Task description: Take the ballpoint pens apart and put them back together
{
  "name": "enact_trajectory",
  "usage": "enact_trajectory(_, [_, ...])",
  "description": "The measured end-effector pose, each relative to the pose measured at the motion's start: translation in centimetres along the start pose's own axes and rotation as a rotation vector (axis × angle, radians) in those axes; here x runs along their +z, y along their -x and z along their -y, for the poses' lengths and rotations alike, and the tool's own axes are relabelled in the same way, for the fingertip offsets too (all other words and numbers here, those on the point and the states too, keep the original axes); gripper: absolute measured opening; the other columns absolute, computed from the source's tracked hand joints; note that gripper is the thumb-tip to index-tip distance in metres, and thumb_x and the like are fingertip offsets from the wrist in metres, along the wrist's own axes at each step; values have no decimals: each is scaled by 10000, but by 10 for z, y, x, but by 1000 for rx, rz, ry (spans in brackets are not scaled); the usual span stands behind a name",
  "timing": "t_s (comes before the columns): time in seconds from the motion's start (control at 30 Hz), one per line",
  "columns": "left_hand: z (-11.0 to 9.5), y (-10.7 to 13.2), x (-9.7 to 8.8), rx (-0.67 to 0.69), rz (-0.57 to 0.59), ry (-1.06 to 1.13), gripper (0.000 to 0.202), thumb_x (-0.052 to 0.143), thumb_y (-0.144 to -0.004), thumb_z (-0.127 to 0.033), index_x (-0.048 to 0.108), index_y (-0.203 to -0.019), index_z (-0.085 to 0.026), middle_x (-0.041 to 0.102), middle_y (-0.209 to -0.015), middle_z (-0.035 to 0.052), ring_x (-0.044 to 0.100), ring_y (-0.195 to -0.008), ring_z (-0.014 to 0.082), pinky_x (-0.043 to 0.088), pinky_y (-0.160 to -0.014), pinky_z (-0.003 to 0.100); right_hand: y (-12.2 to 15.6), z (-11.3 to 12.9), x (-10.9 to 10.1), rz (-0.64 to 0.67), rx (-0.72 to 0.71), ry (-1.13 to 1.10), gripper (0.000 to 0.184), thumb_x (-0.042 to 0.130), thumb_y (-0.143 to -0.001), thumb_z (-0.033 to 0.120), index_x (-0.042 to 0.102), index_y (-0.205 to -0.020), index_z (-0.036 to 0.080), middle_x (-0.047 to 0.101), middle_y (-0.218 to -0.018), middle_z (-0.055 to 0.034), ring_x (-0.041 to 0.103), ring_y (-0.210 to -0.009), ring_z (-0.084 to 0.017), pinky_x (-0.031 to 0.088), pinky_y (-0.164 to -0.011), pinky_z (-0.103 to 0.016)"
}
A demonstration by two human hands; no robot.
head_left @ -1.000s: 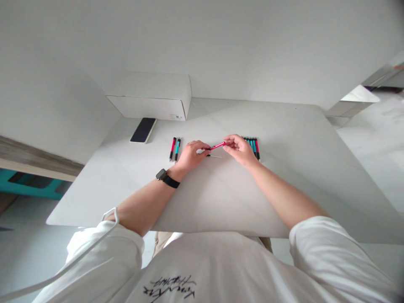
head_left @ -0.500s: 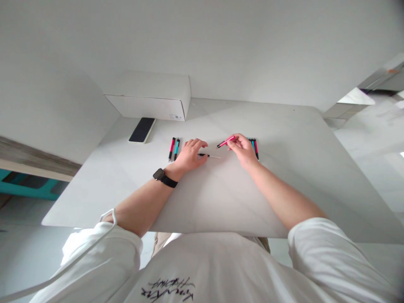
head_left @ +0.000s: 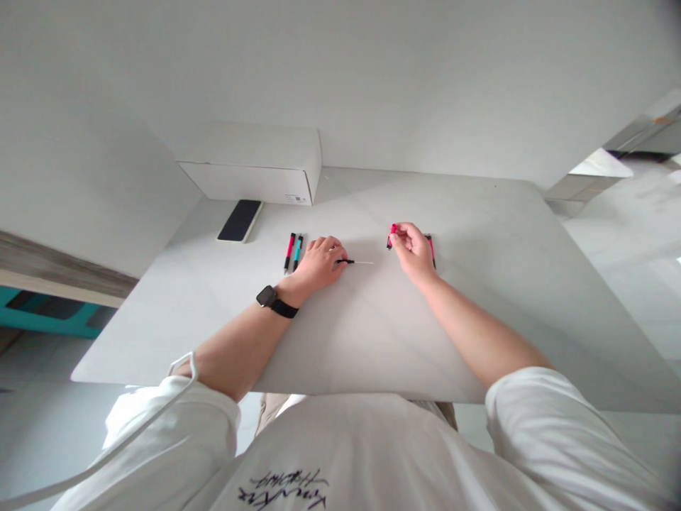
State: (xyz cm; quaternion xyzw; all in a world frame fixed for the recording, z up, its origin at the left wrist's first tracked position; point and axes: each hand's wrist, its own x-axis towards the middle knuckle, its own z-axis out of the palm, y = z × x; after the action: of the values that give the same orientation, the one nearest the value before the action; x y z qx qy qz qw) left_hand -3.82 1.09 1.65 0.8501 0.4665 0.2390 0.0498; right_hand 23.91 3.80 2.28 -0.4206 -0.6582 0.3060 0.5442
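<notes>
My left hand lies low over the table, its thumb and fingertips closed on the black end of a pen refill. The refill's thin white tube points right. Between the thumb and fingers of my right hand is a pink pen barrel with a black lower part, held nearly upright above the table. Just left of my left hand lie a pink-and-black pen and a teal-and-black pen. Another pink pen shows beside my right hand, which hides whatever else lies there.
A phone rests on the white table at the back left. Behind it a white box stands against the wall. A white cable runs along my left sleeve.
My left fingers have closed on the refill's black end. My right hand has turned the pink barrel from slanting leftward to nearly upright and moved it slightly right.
</notes>
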Motion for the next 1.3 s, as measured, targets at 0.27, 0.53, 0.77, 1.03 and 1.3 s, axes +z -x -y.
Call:
enact_trajectory(0.27, [3, -5, -4, -110, -177, 106, 152, 557, -1028, -300, 669, -1117, -248, 734, -1039, 68, 647, -1013, 272, 449, -967, 431, 0, 5, -7, 162, -260, 395, 231, 560, -1039, 336, 746, -1165, 282, 704, -1114, -92, 671, -1044, -265, 545, -966, -439])
enact_trajectory(0.53, [3, -4, -5, -110, -182, 87, 157, 568, -1025, -323, 683, -1109, -256, 750, -1034, 68, 651, -1007, 282, 435, -960, 435, 2, 2, -5, 212, -277, 591, 228, 579, -1029, 274, 768, -1157, 284, 695, -1100, -91, 665, -1036, -277, 512, -990, -445])
enact_trajectory(0.77, [2, -5, -4, -93, -170, 99, 160, 587, -1022, -354, 697, -1096, -264, 753, -1016, 67, 661, -1008, 281, 440, -977, 447, 4, 2, -4, 249, -294, 616, 234, 588, -1022, 258, 768, -1169, 288, 701, -1108, -93, 659, -1046, -279, 502, -985, -449])
enact_trajectory(1.03, [-9, -6, -6, -15, -107, 149, 175, 592, -1027, -358, 735, -1076, -272, 768, -1015, 56, 670, -996, 264, 436, -1040, 466, 9, 3, 2, 337, -345, 681, 226, 611, -1009, 237, 776, -1154, 291, 726, -1102, -77, 655, -1035, -274, 470, -985, -449])
enact_trajectory(1.3, [-13, -4, -4, 26, -84, 147, 214, 570, -1045, -377, 748, -1113, -278, 775, -984, 52, 670, -978, 265, 437, -1038, 480, 10, 10, 4, 385, -388, 703, 231, 595, -1022, 249, 783, -1147, 298, 740, -1082, -68, 648, -1016, -269, 448, -977, -460])
